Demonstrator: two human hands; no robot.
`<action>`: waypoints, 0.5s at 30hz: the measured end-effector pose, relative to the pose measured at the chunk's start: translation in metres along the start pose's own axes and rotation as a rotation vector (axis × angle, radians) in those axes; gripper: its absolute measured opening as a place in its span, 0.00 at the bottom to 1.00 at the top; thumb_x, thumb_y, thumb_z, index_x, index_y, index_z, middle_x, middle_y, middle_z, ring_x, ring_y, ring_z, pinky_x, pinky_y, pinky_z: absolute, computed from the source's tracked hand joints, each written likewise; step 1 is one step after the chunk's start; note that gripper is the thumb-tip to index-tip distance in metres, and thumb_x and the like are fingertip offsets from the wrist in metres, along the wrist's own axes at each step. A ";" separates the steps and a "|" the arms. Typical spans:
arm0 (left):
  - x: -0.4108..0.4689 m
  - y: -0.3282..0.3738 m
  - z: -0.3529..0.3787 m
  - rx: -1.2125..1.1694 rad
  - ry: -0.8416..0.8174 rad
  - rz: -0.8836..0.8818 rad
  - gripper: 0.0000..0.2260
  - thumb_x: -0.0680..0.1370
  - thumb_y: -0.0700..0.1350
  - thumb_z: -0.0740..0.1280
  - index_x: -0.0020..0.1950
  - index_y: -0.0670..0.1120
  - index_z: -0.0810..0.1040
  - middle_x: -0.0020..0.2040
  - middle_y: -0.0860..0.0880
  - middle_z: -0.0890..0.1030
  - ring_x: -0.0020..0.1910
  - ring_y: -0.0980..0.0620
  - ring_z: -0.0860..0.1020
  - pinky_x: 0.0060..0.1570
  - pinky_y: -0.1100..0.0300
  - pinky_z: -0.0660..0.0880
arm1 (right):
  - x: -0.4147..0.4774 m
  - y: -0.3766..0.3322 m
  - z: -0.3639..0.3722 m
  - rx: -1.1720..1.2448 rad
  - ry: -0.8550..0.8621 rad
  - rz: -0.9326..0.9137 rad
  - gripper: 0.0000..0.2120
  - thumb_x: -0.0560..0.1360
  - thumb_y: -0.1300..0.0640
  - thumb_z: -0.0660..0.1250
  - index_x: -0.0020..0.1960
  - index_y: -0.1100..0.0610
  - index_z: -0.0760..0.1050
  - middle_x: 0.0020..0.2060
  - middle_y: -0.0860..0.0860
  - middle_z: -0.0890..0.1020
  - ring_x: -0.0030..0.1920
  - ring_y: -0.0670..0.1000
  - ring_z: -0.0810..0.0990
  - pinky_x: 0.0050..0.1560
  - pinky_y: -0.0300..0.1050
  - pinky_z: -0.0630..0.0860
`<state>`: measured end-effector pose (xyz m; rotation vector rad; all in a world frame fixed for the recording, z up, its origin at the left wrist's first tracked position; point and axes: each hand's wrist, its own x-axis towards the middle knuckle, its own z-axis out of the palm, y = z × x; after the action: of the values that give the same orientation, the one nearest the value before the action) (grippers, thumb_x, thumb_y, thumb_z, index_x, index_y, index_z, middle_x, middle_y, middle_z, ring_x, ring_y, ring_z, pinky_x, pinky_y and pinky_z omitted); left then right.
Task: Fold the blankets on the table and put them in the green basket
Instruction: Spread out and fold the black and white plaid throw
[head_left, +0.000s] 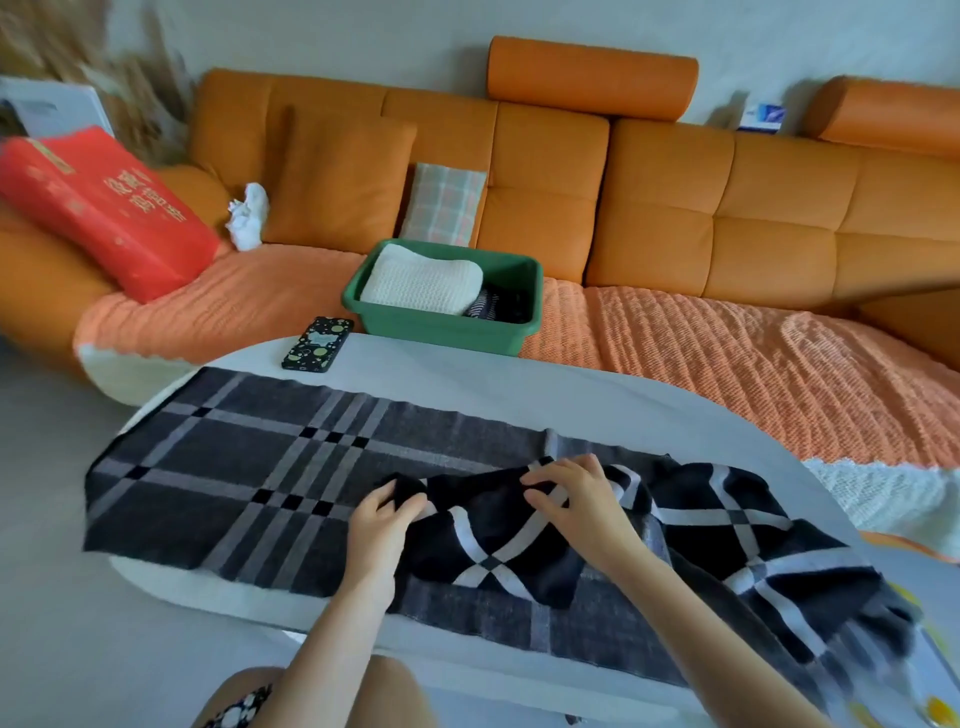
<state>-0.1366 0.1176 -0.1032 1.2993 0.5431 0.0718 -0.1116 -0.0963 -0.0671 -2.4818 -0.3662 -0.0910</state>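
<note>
White table (597, 395), plaid blanket (234, 467) spread out, left hand (382, 525) fingers pinching its folded edge, right hand (576, 499) fingers curled, gripping it

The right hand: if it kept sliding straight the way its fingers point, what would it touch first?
The right hand points up and left across the plaid blanket. It would probably meet the left hand gripping the folded dark edge first, though depth is hard to judge; otherwise only flat blanket lies that way.
</note>
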 end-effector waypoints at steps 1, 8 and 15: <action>-0.002 0.002 0.002 0.022 0.004 0.040 0.20 0.75 0.36 0.68 0.67 0.42 0.72 0.60 0.45 0.77 0.59 0.48 0.75 0.59 0.54 0.72 | 0.013 -0.005 0.000 0.031 -0.050 0.013 0.14 0.76 0.53 0.66 0.61 0.48 0.76 0.51 0.41 0.73 0.58 0.46 0.65 0.56 0.36 0.64; -0.006 0.013 0.001 0.064 -0.065 0.277 0.13 0.76 0.32 0.64 0.57 0.45 0.79 0.52 0.53 0.81 0.55 0.59 0.78 0.51 0.70 0.74 | 0.095 -0.041 0.030 0.177 -0.586 -0.018 0.32 0.75 0.46 0.66 0.75 0.45 0.56 0.74 0.46 0.61 0.73 0.49 0.60 0.72 0.47 0.59; -0.001 0.016 -0.013 0.020 0.002 0.265 0.10 0.77 0.38 0.64 0.56 0.49 0.79 0.52 0.55 0.81 0.51 0.62 0.79 0.51 0.60 0.76 | 0.126 -0.059 0.045 0.262 -0.606 -0.019 0.03 0.73 0.53 0.71 0.42 0.52 0.78 0.34 0.40 0.80 0.39 0.40 0.78 0.46 0.36 0.71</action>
<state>-0.1391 0.1334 -0.0906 1.3851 0.3716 0.2873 -0.0089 0.0059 -0.0505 -2.1984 -0.6064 0.6718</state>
